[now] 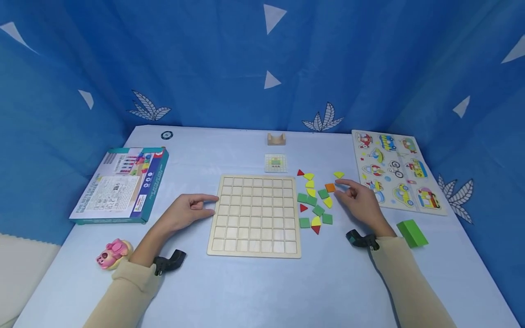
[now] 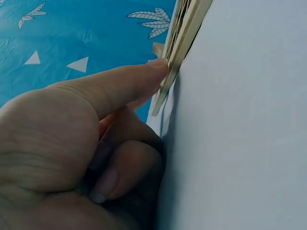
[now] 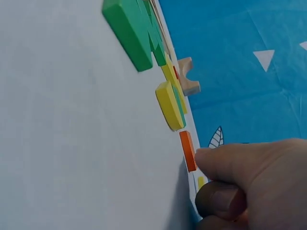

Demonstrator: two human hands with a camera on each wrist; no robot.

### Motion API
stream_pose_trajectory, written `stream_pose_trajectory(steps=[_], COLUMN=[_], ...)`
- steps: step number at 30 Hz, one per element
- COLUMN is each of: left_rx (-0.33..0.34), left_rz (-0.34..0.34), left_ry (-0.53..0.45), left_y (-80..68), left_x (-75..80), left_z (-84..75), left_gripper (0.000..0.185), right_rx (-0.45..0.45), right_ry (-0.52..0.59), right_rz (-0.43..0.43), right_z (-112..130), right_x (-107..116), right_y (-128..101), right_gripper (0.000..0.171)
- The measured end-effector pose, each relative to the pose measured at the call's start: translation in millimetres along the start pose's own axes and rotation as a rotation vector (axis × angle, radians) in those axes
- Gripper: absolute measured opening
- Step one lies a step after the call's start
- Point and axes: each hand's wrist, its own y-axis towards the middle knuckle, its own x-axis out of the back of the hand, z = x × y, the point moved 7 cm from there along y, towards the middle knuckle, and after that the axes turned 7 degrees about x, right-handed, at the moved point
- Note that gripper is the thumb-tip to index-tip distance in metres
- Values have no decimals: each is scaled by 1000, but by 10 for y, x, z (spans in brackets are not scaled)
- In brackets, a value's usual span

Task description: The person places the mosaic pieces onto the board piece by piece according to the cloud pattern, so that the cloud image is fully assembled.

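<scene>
A bare wooden grid board (image 1: 254, 214) lies in the middle of the pale table. My left hand (image 1: 213, 205) rests at its left side. In the left wrist view one straight finger (image 2: 124, 84) presses the board's edge (image 2: 184, 33) while the other fingers curl underneath. Right of the board lie several loose green, yellow and red tiles (image 1: 316, 202). My right hand (image 1: 339, 187) sits at their right side, and its thumb tip (image 3: 206, 158) touches an orange tile (image 3: 188, 151), seen in the head view as the orange tile (image 1: 330, 187). Neither hand holds anything.
A flat game box (image 1: 120, 184) lies at the left and a pink toy (image 1: 112, 253) near my left sleeve. A vehicle peg puzzle (image 1: 395, 171) and a green block (image 1: 412, 233) lie at the right. A pattern card (image 1: 275, 163) and a wooden stand (image 1: 276, 138) lie behind the board. Blue curtains enclose the table.
</scene>
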Motion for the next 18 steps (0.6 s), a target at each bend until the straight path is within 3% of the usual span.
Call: stream_pose_trajectory(steps=[9,18], left_rx=[-5,0], left_rz=[-26,-25], left_ry=[38,54], left_y=[2,-12], left_x=[-16,-19], left_z=[8,9], left_gripper=[38,38], right_rx=[68,76], right_ry=[-79,-124], right_rz=[-13,-2], right_z=[60,111], right_x=[-55,-64], right_y=[0,-26], right_gripper=[39,36])
